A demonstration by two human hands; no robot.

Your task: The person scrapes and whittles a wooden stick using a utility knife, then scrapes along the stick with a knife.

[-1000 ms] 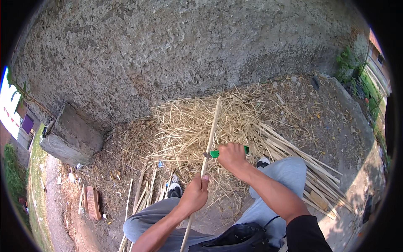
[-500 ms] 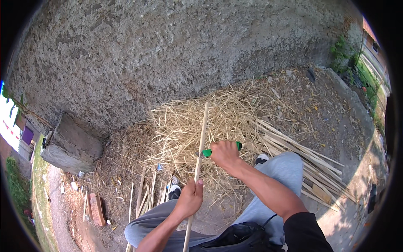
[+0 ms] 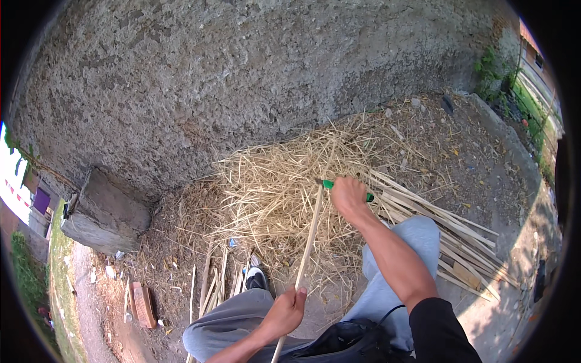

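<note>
My left hand point(image 3: 287, 311) is closed around a long pale wooden strip point(image 3: 310, 242), which slants up and away from my lap. Farther out, my right hand point(image 3: 349, 196) grips a green-handled knife point(image 3: 327, 184). The knife's short blade end meets the strip near its far part; how deep it bites cannot be made out. Beneath and beyond both hands spreads a heap of thin curled shavings point(image 3: 266, 187). Between my knees the strip's near end runs down out of the picture.
Several pale strips point(image 3: 448, 242) lie stacked beside my right knee, and more strips point(image 3: 212, 287) lie by my left foot. A rough grey wall point(image 3: 242, 72) rises behind the shavings. At the left stand a concrete block point(image 3: 112, 212) and a reddish brick point(image 3: 143, 305).
My right hand and the knife have slid away from me along the strip, toward its far end. My left hand has drawn nearer and a little right, and the strip leans more rightward.
</note>
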